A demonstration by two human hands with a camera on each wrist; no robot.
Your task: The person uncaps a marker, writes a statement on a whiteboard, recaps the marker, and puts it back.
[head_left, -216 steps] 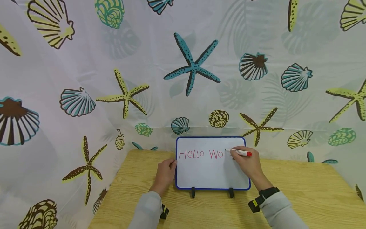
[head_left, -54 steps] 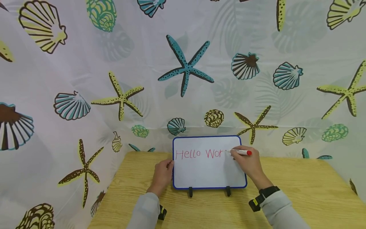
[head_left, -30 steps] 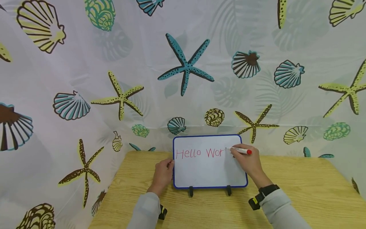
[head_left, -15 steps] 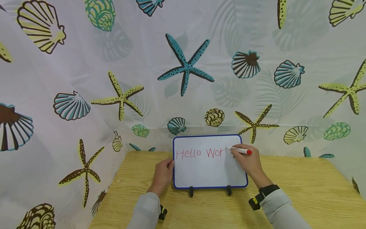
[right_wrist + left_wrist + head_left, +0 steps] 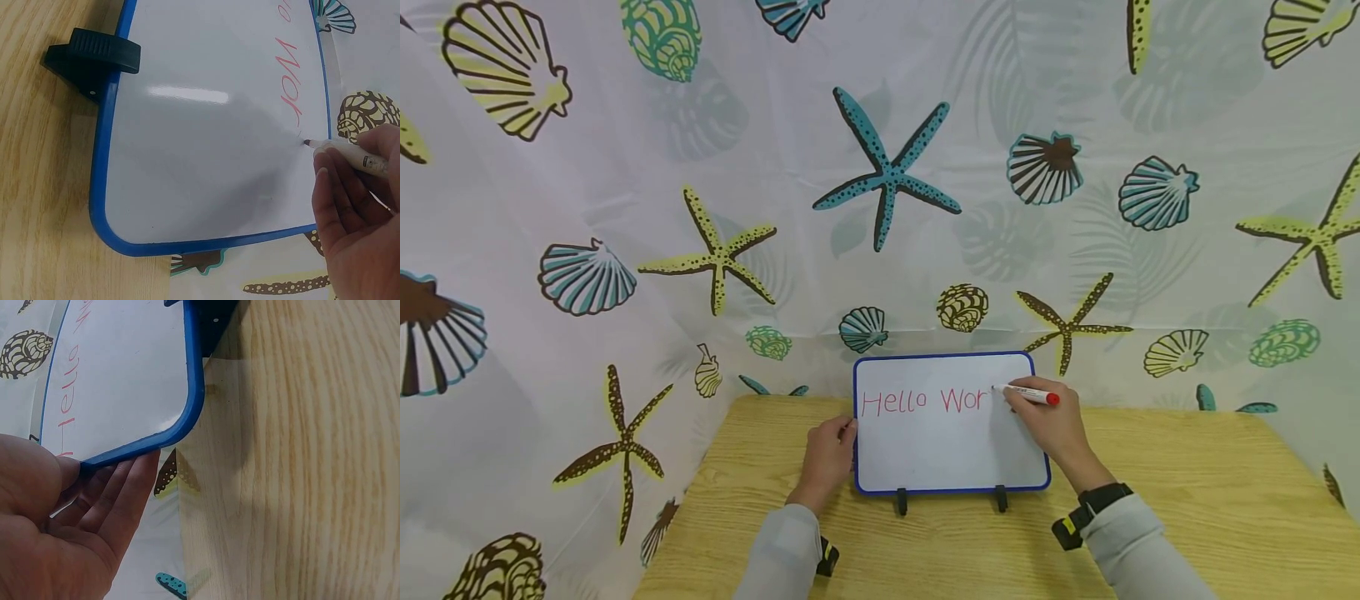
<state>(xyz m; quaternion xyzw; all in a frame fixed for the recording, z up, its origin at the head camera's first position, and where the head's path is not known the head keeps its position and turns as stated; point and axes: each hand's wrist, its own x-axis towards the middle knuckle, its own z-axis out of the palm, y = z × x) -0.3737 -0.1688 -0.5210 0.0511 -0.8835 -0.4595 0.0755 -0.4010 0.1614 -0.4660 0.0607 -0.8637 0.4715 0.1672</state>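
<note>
A small whiteboard (image 5: 951, 454) with a blue frame stands on the table, with "Hello Wor" written in red near its top. My left hand (image 5: 827, 458) holds the board's left edge; in the left wrist view the thumb is by the front rim and the fingers (image 5: 122, 500) reach behind it. Between thumb and fingers, my right hand (image 5: 1056, 421) pinches a white marker (image 5: 356, 155) with a red end. The marker's tip is at the board's surface just past the "r"; whether it touches is hard to tell. A small faint mark shows beside the tip.
Two black feet (image 5: 902, 502) support the board's lower edge on the wood-grain table (image 5: 1187, 492). Behind and to the left hangs a white curtain (image 5: 925, 275) printed with shells and starfish. Black straps with small devices (image 5: 1067, 533) are on both wrists.
Since the oldest frame, an "r" has been added after "Wo". The marker tip has since shifted slightly up past that letter. Over the last second almost nothing moved; the left hand keeps its place.
</note>
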